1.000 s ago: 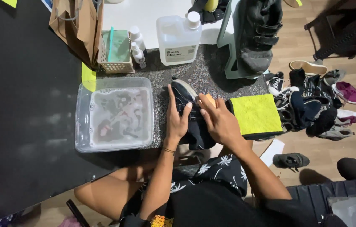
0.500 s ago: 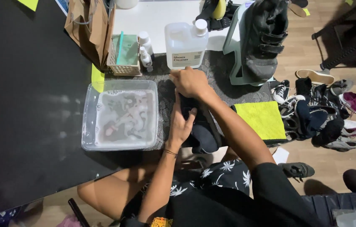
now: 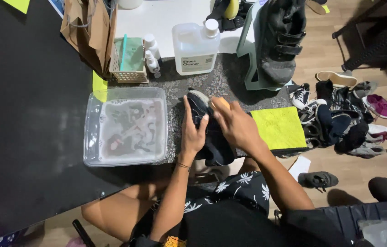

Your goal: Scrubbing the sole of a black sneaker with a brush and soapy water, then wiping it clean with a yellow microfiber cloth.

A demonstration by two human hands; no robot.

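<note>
A dark navy shoe [image 3: 209, 137] with a pale toe lies on the patterned mat [image 3: 234, 80] in front of me, toe pointing away. My left hand [image 3: 192, 134] grips its left side, fingers wrapped over the upper. On the shoe's right side rests my right hand [image 3: 237, 124], closed around a small tan object [image 3: 221, 102] that presses against the toe end. Most of that object is hidden by my fingers, so I cannot tell what it is.
A clear tub [image 3: 93, 137] of soapy water stands left of the shoe. A yellow-green cloth [image 3: 278, 128] lies to the right. Behind are a cleaner jug [image 3: 196, 45], a small basket [image 3: 129, 73] with bottles, a paper bag [image 3: 88, 32], a black boot [image 3: 281, 41] and a floor shoe pile [image 3: 344, 119].
My right hand left the shoe's side, reached forward past the toe, then came back onto the shoe with a small tan object. The left hand kept its grip.
</note>
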